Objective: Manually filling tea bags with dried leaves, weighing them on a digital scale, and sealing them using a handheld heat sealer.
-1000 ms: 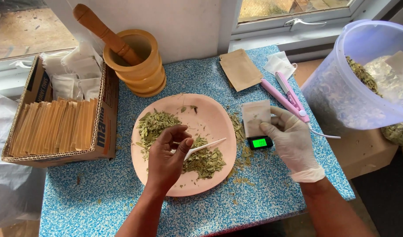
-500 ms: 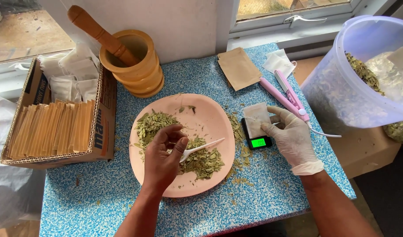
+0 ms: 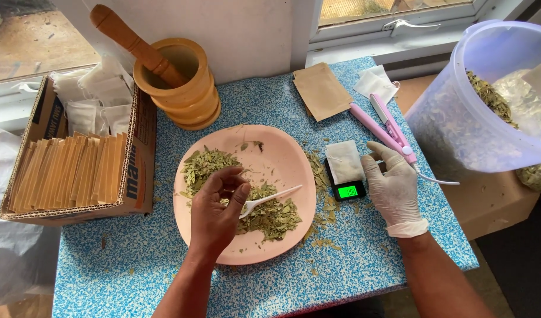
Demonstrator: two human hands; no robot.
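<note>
The left hand [image 3: 214, 215] is bare and closed on the handle of a white plastic spoon [image 3: 269, 200], fingers pinched together over the near left part of the pink plate [image 3: 294, 171]. The spoon bowl lies on the dried green leaves [image 3: 270, 215], which sit in two loose heaps on the plate, one far left and one near centre.

The right hand [image 3: 394, 188] wears a white glove and rests on the blue speckled desk [image 3: 135, 259], fingers loosely curled and clamped on nothing, touching the right edge of the small black scale [image 3: 348, 189]. A white sachet [image 3: 344, 162] lies flat on the scale platform; the green display is lit.

Progress, as judged from the layout: the cardboard box [image 3: 138, 176] at left already holds a row of brown packets [image 3: 70, 174] and white sachets, so a good many units appear complete. The sachet on the scale looks flat, so filling of this unit appears not yet done. Much leaf remains on the plate and in the clear tub [image 3: 477, 112] at right. The pink sealer [image 3: 388, 132] lies untouched beyond the scale.
</note>
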